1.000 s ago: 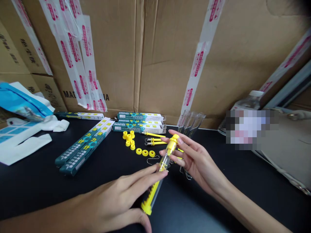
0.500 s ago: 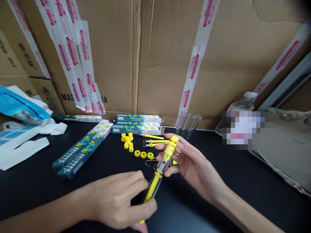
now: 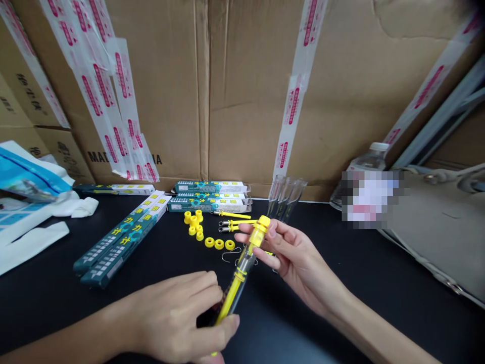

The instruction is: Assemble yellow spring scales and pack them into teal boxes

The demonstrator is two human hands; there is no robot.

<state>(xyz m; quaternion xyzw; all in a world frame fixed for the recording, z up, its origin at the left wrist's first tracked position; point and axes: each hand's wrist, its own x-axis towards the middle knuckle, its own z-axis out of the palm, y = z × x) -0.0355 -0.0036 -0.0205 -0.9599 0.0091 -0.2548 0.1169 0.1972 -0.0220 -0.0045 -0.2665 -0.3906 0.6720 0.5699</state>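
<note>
A spring scale [image 3: 238, 277] with a clear tube, a yellow rod inside and a yellow cap [image 3: 264, 221] slants up and away in front of me. My left hand [image 3: 176, 318] is closed around its lower end, which the fingers partly hide. At the capped end, my right hand [image 3: 293, 250] has its fingers bent around the tube just below the cap. Bent metal hooks [image 3: 229, 255] lie on the black table behind the tube, partly covered by my right hand. Yellow rods with metal loops [image 3: 231, 224] lie just beyond.
Small yellow caps [image 3: 194, 221] and yellow rings [image 3: 219, 244] sit behind the scale. Clear tubes [image 3: 282, 199] stand by the cardboard wall [image 3: 250, 101]. Printed boxes [image 3: 127, 230] lie left and at the back [image 3: 208, 205]. A plastic packet [image 3: 34, 174], a bottle [image 3: 369, 161] and a beige bag [image 3: 443, 222] flank them.
My right hand's fingers have shifted from the cap's top down to its side, leaving the top uncovered. My left hand keeps its hold. The whole view has shifted slightly.
</note>
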